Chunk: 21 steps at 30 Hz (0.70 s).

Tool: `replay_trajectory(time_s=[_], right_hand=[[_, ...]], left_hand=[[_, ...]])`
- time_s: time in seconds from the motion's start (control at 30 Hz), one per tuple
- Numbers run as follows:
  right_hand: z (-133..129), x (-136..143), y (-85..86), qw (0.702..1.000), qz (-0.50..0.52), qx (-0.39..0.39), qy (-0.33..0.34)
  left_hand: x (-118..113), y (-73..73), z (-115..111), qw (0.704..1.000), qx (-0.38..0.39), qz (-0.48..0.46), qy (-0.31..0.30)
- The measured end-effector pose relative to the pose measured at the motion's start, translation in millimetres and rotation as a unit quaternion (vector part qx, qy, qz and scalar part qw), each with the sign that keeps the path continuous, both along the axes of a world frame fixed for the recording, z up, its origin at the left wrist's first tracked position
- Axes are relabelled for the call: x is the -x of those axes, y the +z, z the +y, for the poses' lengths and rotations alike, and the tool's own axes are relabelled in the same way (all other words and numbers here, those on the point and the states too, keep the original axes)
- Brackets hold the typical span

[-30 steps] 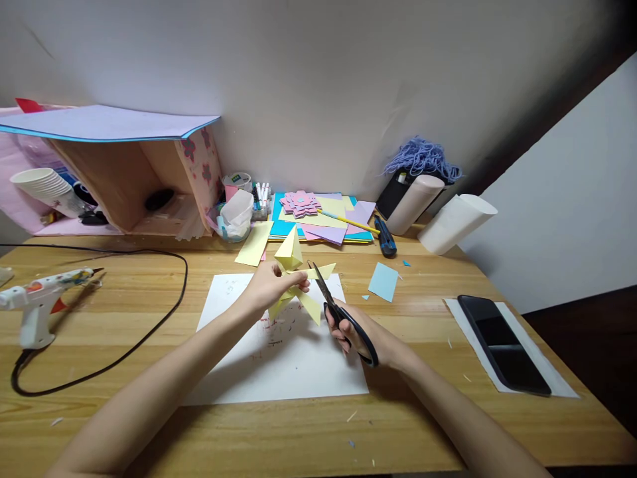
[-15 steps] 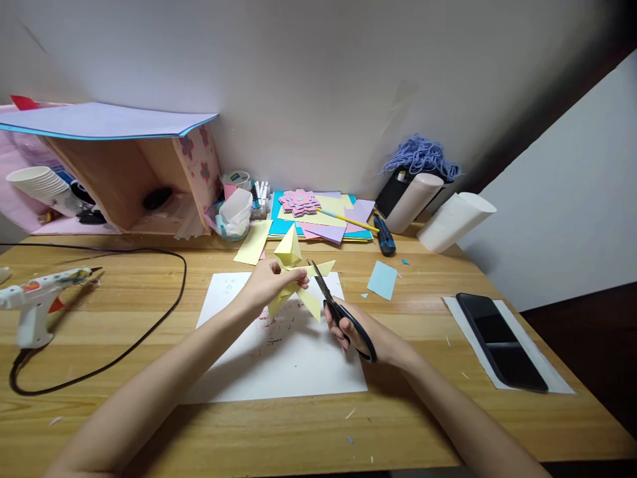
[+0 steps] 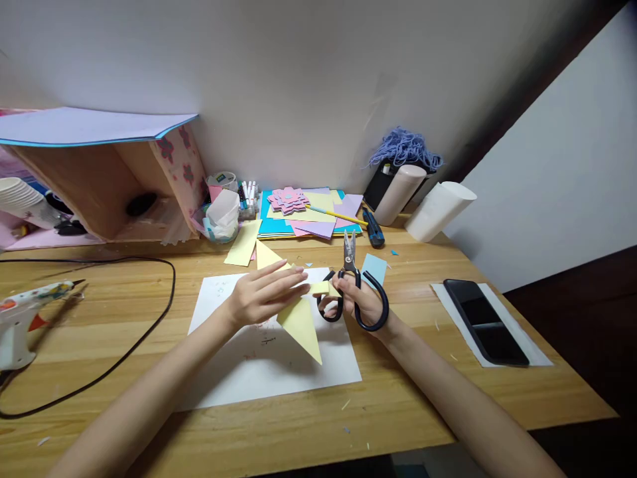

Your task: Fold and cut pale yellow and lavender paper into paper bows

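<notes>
My left hand (image 3: 266, 292) has its fingers stretched side by side across a yellow folded paper shape (image 3: 301, 328), gripping it; the thumb is hidden. One pointed flap hangs down toward me, another points away, and the middle is covered. Black-handled scissors (image 3: 350, 255) hang on the fingers of my right hand (image 3: 361, 299), their blades slightly apart and pointing away from me. The right fingertips touch a narrow folded yellow flap close to the left fingertips. Beneath both lies a white sheet (image 3: 318, 382) with coloured marks.
A hot glue gun (image 3: 24, 305) with a black cord lies left. Behind are a cardboard box (image 3: 176, 179), coloured papers (image 3: 311, 229), a pencil (image 3: 338, 214) and a blue cutter (image 3: 374, 229). A light blue paper (image 3: 375, 269) lies near the scissors. A phone (image 3: 482, 322) is right.
The scissors have swung away from the yellow flap to point forward. My left fingers have straightened over the paper, which has turned, and my right fingertips have come to its flap. The view has shifted slightly.
</notes>
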State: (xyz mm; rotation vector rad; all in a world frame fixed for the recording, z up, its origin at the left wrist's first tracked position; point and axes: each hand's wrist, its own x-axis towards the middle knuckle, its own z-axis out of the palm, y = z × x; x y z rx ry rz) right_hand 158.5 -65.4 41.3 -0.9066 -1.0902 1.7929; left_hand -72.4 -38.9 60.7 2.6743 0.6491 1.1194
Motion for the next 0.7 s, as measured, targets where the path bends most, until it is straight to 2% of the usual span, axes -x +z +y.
replay_trajectory(time_s=[0.13, 0.27, 0.37, 0.47, 0.53, 0.57, 0.63, 0.7], right_hand=[[0.4, -0.1, 4.4, 0.997, -0.020, 0.013, -0.076], [3.2, -1.0, 0.9, 0.995, -0.046, -0.001, -0.084], [5.2, -1.8, -3.4, 0.995, -0.064, -0.035, -0.068], [8.1, -3.3, -4.6, 0.992, -0.055, -0.064, -0.096], [10.5, -4.9, -3.4, 0.987, -0.054, -0.075, -0.128], [11.7, -5.8, -2.6, 0.985, -0.057, -0.079, -0.141], [13.8, -7.3, -1.8, 0.981, -0.058, -0.082, -0.168], [15.1, -8.0, -2.9, 0.976, -0.054, -0.080, -0.193]], left_hand=[[-5.0, -7.0, -4.3, 0.984, 0.175, 0.038, 0.002], [-7.3, -9.6, -6.4, 0.963, 0.259, 0.071, 0.037], [-8.2, -15.7, -6.2, 0.971, 0.219, 0.070, 0.067], [-12.9, -24.8, -3.2, 0.985, 0.089, -0.031, 0.146], [-18.9, -29.0, -1.1, 0.961, 0.032, -0.153, 0.228], [-22.5, -29.7, -0.5, 0.940, 0.037, -0.212, 0.264], [-29.5, -27.9, -1.0, 0.897, 0.156, -0.292, 0.292], [-35.3, -21.8, -3.8, 0.845, 0.364, -0.314, 0.235]])
